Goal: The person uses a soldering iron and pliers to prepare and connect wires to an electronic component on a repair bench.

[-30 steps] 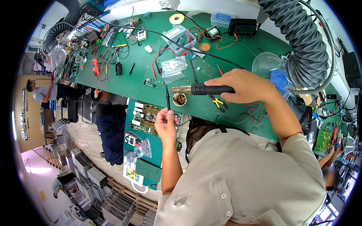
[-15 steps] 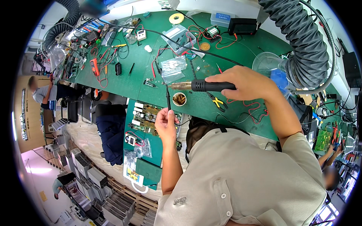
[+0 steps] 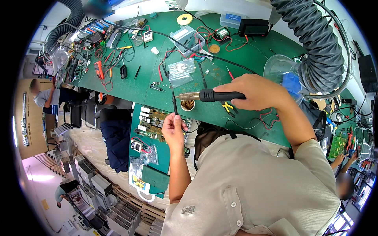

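My right hand (image 3: 254, 91) is wrapped around the black ribbed handle of a hot-air gun (image 3: 222, 96). Its metal nozzle points left and ends right beside a thin black test probe (image 3: 175, 103); I cannot tell whether they touch. My left hand (image 3: 174, 128) pinches that probe by its lower end and keeps it nearly upright, with a black lead trailing from the hand. Partly behind the nozzle stands a small white cup (image 3: 188, 107) with brown contents. Yellow-and-black pliers (image 3: 229, 109) lie under the handle. Clear plastic bags (image 3: 181, 72) rest just beyond the nozzle.
A grey fume-extraction hose (image 3: 311, 43) with a clear hood hangs at the right. Circuit boards (image 3: 151, 122) lie left of my left hand. A clear plastic box (image 3: 187, 39), red and black leads and a multimeter (image 3: 98, 70) sit farther back. Other people are at the sides.
My right hand and the hot-air gun have moved slightly nearer to me, so the nozzle now partly covers the cup. My left hand with the probe has barely moved.
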Motion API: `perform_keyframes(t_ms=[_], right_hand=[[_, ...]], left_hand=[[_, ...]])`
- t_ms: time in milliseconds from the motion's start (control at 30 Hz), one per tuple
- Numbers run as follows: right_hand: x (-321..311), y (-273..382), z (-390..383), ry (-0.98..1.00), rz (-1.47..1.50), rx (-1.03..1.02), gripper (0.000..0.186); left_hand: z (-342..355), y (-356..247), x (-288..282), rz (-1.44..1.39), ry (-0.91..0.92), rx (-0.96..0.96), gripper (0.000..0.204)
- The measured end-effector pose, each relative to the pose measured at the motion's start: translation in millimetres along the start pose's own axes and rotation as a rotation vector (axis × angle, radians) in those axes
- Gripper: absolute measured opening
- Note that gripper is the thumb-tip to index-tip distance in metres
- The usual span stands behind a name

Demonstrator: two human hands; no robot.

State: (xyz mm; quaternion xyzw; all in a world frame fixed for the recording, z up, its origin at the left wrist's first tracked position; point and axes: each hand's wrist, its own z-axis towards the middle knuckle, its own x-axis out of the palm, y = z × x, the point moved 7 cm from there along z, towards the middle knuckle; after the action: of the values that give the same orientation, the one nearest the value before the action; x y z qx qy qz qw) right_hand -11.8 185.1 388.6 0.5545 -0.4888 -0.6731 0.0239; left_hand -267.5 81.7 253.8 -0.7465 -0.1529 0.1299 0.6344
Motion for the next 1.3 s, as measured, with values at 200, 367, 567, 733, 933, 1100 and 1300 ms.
perform_keyframes(t_ms=[200, 367, 567, 733, 933, 1100, 1300], right_hand=[[5.8, -0.9, 0.2, 0.002, -0.023, -0.019, 0.051], [8.9, -1.9, -0.3, -0.012, -0.037, -0.036, 0.051], [9.4, -1.6, 0.0, -0.011, -0.03, -0.034, 0.051], [8.0, -0.2, -0.5, -0.004, -0.034, -0.023, 0.051], [7.5, 0.4, -0.2, -0.013, -0.022, -0.042, 0.051], [7.6, -0.3, 0.0, -0.018, -0.023, -0.049, 0.051], [6.6, 0.6, 0.2, -0.017, -0.025, -0.043, 0.051]], left_hand=[[0.5, 4.0, -2.4, -0.019, 0.005, -0.004, 0.017], [0.7, 4.6, -2.4, -0.014, 0.002, -0.001, 0.017], [-0.6, 2.1, -1.3, 0.001, -0.007, -0.001, 0.018], [-1.1, 0.9, -0.5, -0.001, -0.007, 0.002, 0.019], [-0.5, 4.6, -2.6, -0.014, 0.003, -0.011, 0.018], [-0.8, 4.0, -2.2, -0.027, 0.003, -0.009, 0.017], [-0.3, 5.1, -2.9, -0.019, 0.007, -0.007, 0.018]])
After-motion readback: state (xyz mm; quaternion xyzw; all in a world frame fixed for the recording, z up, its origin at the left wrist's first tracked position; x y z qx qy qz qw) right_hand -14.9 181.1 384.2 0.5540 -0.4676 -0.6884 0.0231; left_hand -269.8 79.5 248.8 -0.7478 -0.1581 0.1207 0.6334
